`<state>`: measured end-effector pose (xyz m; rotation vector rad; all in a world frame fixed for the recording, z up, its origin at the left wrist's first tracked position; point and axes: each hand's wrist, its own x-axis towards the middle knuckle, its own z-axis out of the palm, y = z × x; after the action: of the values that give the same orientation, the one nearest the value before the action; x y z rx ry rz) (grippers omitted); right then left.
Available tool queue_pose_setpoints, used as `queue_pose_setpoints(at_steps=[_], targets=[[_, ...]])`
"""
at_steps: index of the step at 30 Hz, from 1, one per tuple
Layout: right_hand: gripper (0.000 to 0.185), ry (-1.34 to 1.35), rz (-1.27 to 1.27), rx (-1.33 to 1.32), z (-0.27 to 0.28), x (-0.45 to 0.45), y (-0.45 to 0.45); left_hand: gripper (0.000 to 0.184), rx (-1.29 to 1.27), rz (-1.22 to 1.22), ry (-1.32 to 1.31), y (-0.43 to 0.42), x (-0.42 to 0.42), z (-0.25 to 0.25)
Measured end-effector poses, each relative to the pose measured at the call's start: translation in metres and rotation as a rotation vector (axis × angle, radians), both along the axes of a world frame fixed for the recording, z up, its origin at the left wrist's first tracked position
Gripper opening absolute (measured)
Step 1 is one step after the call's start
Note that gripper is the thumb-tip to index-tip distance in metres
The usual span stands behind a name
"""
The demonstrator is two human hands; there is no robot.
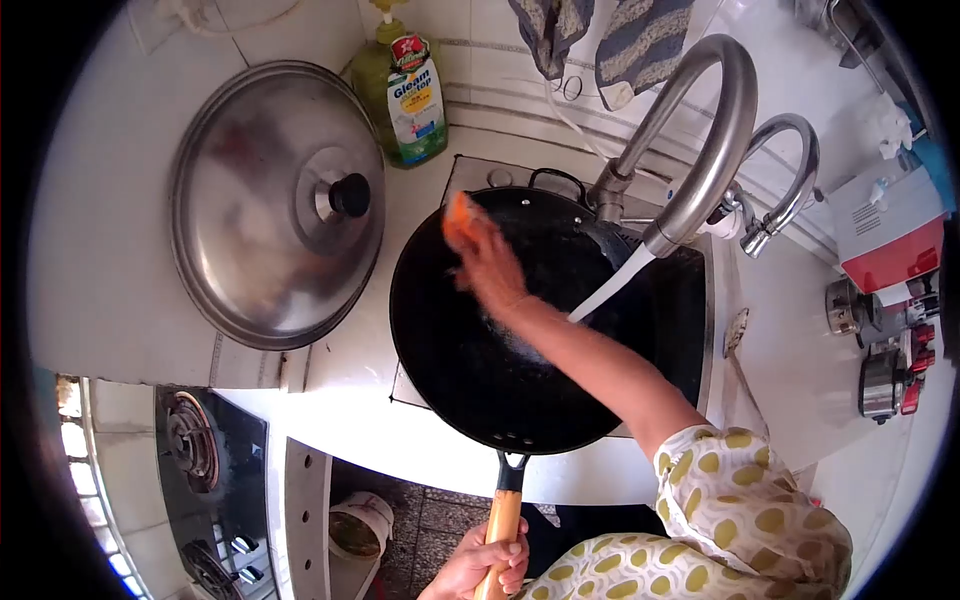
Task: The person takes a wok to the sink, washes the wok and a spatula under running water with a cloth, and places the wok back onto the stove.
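A large black wok point(540, 410) lies over the sink, its wooden handle point(503, 520) pointing down the view. My left hand point(485, 562) is wrapped round that handle. Inside the wok, at its upper left wall, my right hand point(487, 262) holds an orange cloth or sponge point(461, 222); the fingers are blurred. My right forearm crosses the wok. Water point(612, 287) runs from the curved metal faucet point(735, 110) into the wok, and some wetness shows near its middle.
A steel lid point(270, 210) leans at the left, beside a green soap bottle point(412, 105). A smaller tap point(800, 180) stands right of the faucet. A ladle point(738, 335) lies right of the sink. Farther off are a gas stove point(235, 450) and a bucket point(368, 515).
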<state>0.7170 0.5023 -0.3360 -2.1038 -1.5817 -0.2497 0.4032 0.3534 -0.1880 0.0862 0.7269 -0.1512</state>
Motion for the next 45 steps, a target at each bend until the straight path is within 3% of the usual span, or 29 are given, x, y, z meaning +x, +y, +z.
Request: queue_pose_setpoints(at_steps=[2,3,6,8,10,12,14,15,16,18,20,22,26,28,29,30,32,33,34,36,37,39,40,42,44,45], targets=[[0.049,-0.101,-0.168,-0.066,0.009,0.025,-0.020,0.037,0.009,0.013,0.020,-0.004,-0.003,-0.003],[0.042,-0.379,-0.176,-0.228,0.009,0.041,-0.039,0.037,0.008,0.015,0.021,-0.005,-0.003,-0.003],[0.040,-0.429,-0.095,-0.240,0.006,0.074,-0.091,0.037,0.003,0.044,-0.029,-0.005,-0.002,-0.002],[0.039,-0.250,-0.169,-0.302,0.001,0.071,-0.114,0.033,-0.183,0.079,-0.073,0.001,0.001,-0.003],[0.040,0.293,-0.393,-0.524,0.040,0.037,-0.125,0.033,-0.187,0.088,-0.121,0.000,0.001,-0.004],[0.035,0.724,-0.203,-0.349,-0.010,0.028,-0.137,0.035,-0.155,0.101,-0.154,0.000,0.003,-0.003],[0.026,0.104,0.247,-0.340,0.036,0.000,-0.150,0.035,-0.171,0.094,-0.142,0.000,0.003,-0.001],[0.035,0.351,0.501,-0.585,0.018,0.016,-0.152,0.035,-0.194,0.091,-0.123,0.001,0.002,0.000],[0.035,0.351,0.495,-0.575,0.032,0.026,-0.153,0.035,-0.186,0.084,-0.123,0.002,0.002,0.001],[0.022,0.676,0.049,-0.520,0.081,0.052,-0.147,0.034,-0.181,0.085,-0.114,0.001,0.002,0.000],[0.014,0.468,-0.292,-0.250,0.113,0.098,-0.150,0.034,-0.188,0.087,-0.120,0.001,0.002,0.001],[0.015,0.157,-0.206,-0.183,0.089,0.157,-0.156,0.034,-0.189,0.085,-0.126,0.002,0.003,0.000],[0.016,0.124,-0.184,-0.084,0.083,0.168,-0.150,0.036,-0.167,0.083,-0.136,0.000,0.000,-0.005],[0.019,0.231,-0.168,-0.059,0.076,0.145,-0.156,0.037,-0.167,0.089,-0.141,0.000,-0.001,-0.003],[0.022,0.342,-0.168,-0.382,0.099,0.103,-0.155,0.038,-0.158,0.081,-0.139,0.001,0.001,-0.001],[0.032,0.323,-0.058,-0.384,0.084,0.067,-0.157,0.039,-0.151,0.074,-0.137,0.001,0.003,0.000],[0.068,0.435,0.251,-0.662,0.094,0.003,-0.156,0.039,-0.150,0.071,-0.130,0.000,0.002,-0.002],[0.076,0.277,0.298,-0.603,0.052,-0.014,-0.161,0.039,-0.148,0.071,-0.122,0.000,0.001,-0.003],[0.065,0.297,0.207,-0.847,0.084,-0.029,-0.153,0.039,-0.140,0.079,-0.123,0.000,0.000,-0.004],[0.044,0.393,0.200,-0.795,0.066,-0.025,-0.145,0.038,-0.126,0.075,-0.145,0.000,0.000,-0.003],[0.033,0.588,0.256,-0.797,0.064,-0.018,-0.142,0.039,-0.147,0.099,-0.150,-0.001,0.000,-0.002],[0.022,0.914,0.265,-0.859,0.111,-0.012,-0.123,0.040,-0.146,0.100,-0.158,0.000,0.001,-0.004],[0.022,0.910,0.266,-0.865,0.125,-0.017,-0.116,0.040,-0.156,0.095,-0.158,-0.001,0.000,-0.005],[0.024,1.007,0.206,-0.430,0.142,-0.030,-0.106,0.040,-0.167,0.093,-0.161,-0.002,-0.001,-0.007],[0.023,1.173,0.287,-0.279,0.167,-0.056,-0.090,0.040,-0.152,0.098,-0.151,-0.001,0.000,-0.005],[0.020,1.022,0.374,-0.120,0.156,-0.066,-0.080,0.040,-0.148,0.090,-0.154,-0.002,0.003,0.001]])
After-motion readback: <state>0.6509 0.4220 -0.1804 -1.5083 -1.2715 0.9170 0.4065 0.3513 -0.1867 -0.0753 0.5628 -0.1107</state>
